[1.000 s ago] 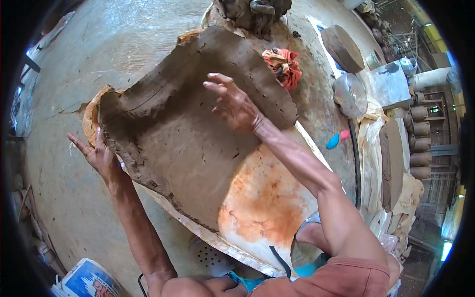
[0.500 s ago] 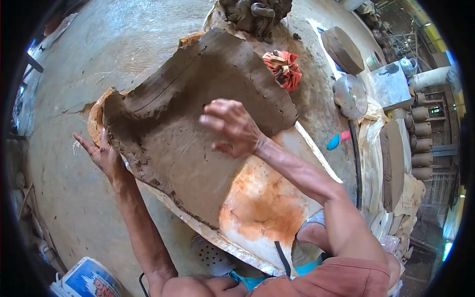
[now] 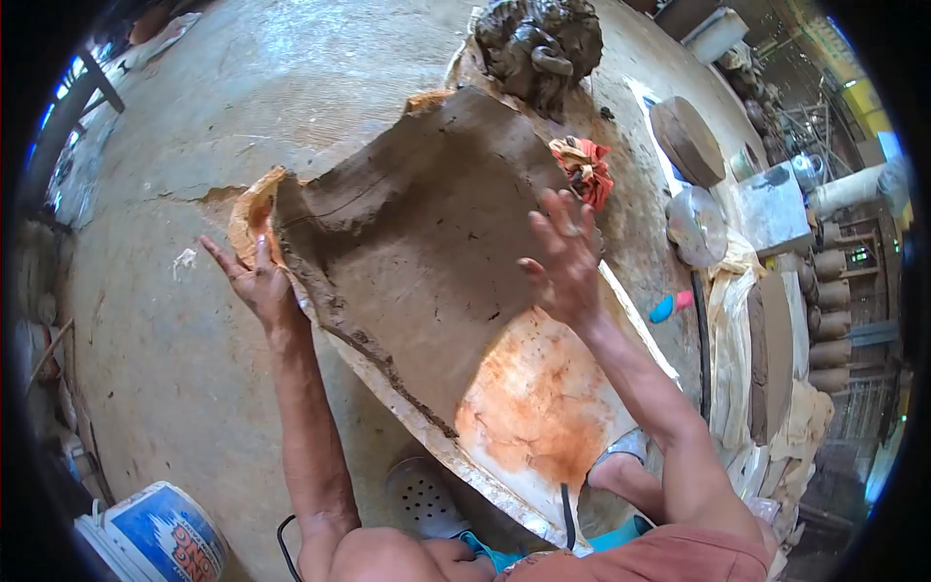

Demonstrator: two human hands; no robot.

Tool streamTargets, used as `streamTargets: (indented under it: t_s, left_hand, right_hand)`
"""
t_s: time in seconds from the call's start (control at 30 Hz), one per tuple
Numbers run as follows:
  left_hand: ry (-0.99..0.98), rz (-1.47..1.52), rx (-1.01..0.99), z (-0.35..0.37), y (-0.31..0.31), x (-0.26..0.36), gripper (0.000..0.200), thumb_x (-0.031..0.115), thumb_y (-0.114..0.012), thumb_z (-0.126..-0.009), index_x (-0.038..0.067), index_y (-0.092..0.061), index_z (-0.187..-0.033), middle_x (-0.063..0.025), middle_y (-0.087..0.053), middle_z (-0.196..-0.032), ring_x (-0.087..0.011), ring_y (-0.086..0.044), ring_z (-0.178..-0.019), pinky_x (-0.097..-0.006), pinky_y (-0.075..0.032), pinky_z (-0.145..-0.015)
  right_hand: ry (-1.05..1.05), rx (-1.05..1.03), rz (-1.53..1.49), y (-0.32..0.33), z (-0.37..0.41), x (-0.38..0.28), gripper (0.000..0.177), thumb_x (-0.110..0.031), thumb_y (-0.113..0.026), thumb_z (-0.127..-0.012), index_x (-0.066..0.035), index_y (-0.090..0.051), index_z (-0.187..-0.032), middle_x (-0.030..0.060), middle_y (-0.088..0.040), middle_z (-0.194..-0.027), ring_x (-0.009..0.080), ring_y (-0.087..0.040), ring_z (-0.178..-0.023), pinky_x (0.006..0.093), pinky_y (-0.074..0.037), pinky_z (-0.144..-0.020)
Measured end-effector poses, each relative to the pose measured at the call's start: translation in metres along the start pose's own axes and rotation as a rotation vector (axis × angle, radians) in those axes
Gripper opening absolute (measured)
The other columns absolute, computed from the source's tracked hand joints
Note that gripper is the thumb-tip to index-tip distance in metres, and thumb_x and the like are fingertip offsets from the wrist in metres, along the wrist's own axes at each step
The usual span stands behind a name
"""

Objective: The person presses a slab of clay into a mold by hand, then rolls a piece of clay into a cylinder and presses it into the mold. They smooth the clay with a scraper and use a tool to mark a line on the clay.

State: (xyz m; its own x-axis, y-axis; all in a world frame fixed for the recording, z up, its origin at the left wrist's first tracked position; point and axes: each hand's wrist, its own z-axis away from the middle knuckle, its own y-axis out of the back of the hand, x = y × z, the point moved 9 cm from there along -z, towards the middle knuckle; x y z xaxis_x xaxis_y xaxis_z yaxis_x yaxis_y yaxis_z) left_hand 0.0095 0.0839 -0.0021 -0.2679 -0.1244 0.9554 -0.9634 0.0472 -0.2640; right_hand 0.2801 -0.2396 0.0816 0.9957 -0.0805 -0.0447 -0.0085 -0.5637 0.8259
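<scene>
A big sheet of dark wet clay (image 3: 417,223) lies over a curved, pale mould (image 3: 543,398), with its far edge turned up. The mould's near part is bare, white with orange stains, and clay crumbs line the left rim. At that left rim, beside the orange corner, my left hand (image 3: 262,289) rests with its fingers spread and stretched out. Above the clay's right edge is my right hand (image 3: 565,257), its fingers apart and nothing in them. A red cloth bundle (image 3: 584,173) sits just beyond the clay's right side.
Behind the mould stands a heap of wet clay (image 3: 543,58). To the right are a round clay slab (image 3: 687,141), a clear plastic container (image 3: 696,228) and a grey box (image 3: 773,209). A white and blue bucket (image 3: 160,533) stands at lower left on the concrete floor.
My right hand has moved right, from over the middle of the clay to its right edge, with fingers spread wider. My left hand stays by the left rim. The view has shifted.
</scene>
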Motion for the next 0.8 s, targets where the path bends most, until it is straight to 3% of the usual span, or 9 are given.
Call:
streamTargets:
  t_s: [0.13, 0.23, 0.33, 0.4, 0.47, 0.53, 0.6, 0.67, 0.8]
  left_hand:
    - [0.027, 0.158, 0.024, 0.006, -0.012, 0.016, 0.088, 0.0, -0.062, -0.101, 0.014, -0.011, -0.171, -0.0216, -0.047, -0.157, -0.0286, -0.058, -0.133, -0.04, -0.048, -0.112]
    - [0.048, -0.053, 0.035, 0.003, 0.004, 0.006, 0.086, 0.002, -0.063, -0.101, 0.011, -0.013, -0.17, -0.0209, -0.041, -0.161, -0.0295, -0.054, -0.137, -0.0398, -0.045, -0.115]
    - [0.079, 0.038, -0.005, -0.015, 0.008, -0.019, 0.072, 0.005, -0.061, -0.103, 0.009, -0.028, -0.167, -0.0219, -0.037, -0.163, -0.0324, -0.05, -0.142, -0.04, -0.045, -0.116]
    - [-0.13, -0.337, -0.165, -0.022, 0.011, -0.024, 0.055, 0.006, -0.057, -0.105, 0.005, -0.044, -0.159, -0.0229, -0.034, -0.165, -0.0342, -0.045, -0.146, -0.0406, -0.044, -0.118]
    - [-0.423, -0.618, -0.265, -0.032, 0.017, -0.028, 0.035, 0.004, -0.054, -0.105, 0.006, -0.067, -0.138, -0.0166, -0.029, -0.17, -0.0305, -0.045, -0.147, -0.0335, -0.043, -0.115]
    - [-0.254, -1.194, -0.482, -0.038, 0.006, -0.009, 0.043, 0.01, -0.053, -0.108, 0.013, -0.058, -0.15, -0.0129, -0.029, -0.171, -0.0298, -0.049, -0.146, -0.0366, -0.044, -0.115]
    - [0.364, -0.078, -0.315, -0.03, 0.01, 0.018, 0.056, 0.017, -0.057, -0.107, 0.023, -0.044, -0.161, -0.011, -0.032, -0.171, -0.0294, -0.05, -0.145, -0.043, -0.043, -0.116]
    - [0.332, -0.11, -0.417, -0.045, 0.023, 0.047, 0.067, 0.026, -0.06, -0.106, 0.03, -0.033, -0.167, -0.0105, -0.035, -0.171, -0.0306, -0.046, -0.149, -0.0515, -0.039, -0.117]
    - [0.166, -0.479, -0.523, -0.058, 0.028, 0.156, 0.066, 0.035, -0.061, -0.105, 0.034, -0.035, -0.166, -0.0105, -0.036, -0.17, -0.0336, -0.038, -0.154, -0.0549, -0.034, -0.119]
  right_hand:
    - [-0.183, -0.097, -0.099, 0.031, 0.035, -0.007, 0.072, -0.032, -0.073, -0.098, -0.015, -0.042, -0.161, 0.0182, -0.032, -0.171, 0.0387, -0.027, -0.159, 0.0551, -0.021, -0.13]
    - [-0.277, -0.256, -0.143, 0.032, 0.073, -0.024, 0.069, -0.03, -0.074, -0.097, -0.013, -0.046, -0.158, 0.0208, -0.037, -0.168, 0.0404, -0.031, -0.157, 0.0537, -0.027, -0.128]
    - [-0.337, -0.476, -0.152, 0.028, 0.101, -0.043, 0.062, -0.036, -0.073, -0.098, -0.011, -0.054, -0.152, 0.0229, -0.038, -0.166, 0.0411, -0.035, -0.155, 0.051, -0.032, -0.127]
    - [-0.284, -0.567, -0.143, 0.018, 0.107, -0.061, 0.059, -0.042, -0.067, -0.101, -0.011, -0.056, -0.149, 0.0225, -0.04, -0.165, 0.0406, -0.037, -0.154, 0.0505, -0.034, -0.126]
    - [-0.211, -0.628, -0.181, 0.005, 0.107, -0.075, 0.056, -0.045, -0.062, -0.103, -0.01, -0.058, -0.147, 0.0212, -0.04, -0.165, 0.0398, -0.038, -0.153, 0.0497, -0.036, -0.125]
    - [-0.191, -0.621, -0.189, -0.001, 0.103, -0.084, 0.054, -0.044, -0.061, -0.105, -0.01, -0.059, -0.146, 0.0203, -0.04, -0.166, 0.0392, -0.038, -0.153, 0.0493, -0.037, -0.124]
    - [-0.166, -0.699, -0.316, -0.009, 0.104, -0.091, 0.051, -0.041, -0.061, -0.104, -0.009, -0.06, -0.144, 0.0196, -0.041, -0.164, 0.0395, -0.042, -0.15, 0.05, -0.041, -0.12]
    - [-0.157, -0.654, -0.314, -0.001, 0.093, -0.083, 0.05, -0.04, -0.062, -0.104, -0.009, -0.061, -0.142, 0.0194, -0.044, -0.161, 0.0392, -0.045, -0.147, 0.0498, -0.044, -0.118]
    - [-0.162, -0.529, -0.375, 0.017, 0.07, -0.06, 0.046, -0.038, -0.063, -0.102, -0.009, -0.062, -0.138, 0.0178, -0.053, -0.15, 0.0382, -0.055, -0.136, 0.049, -0.05, -0.111]
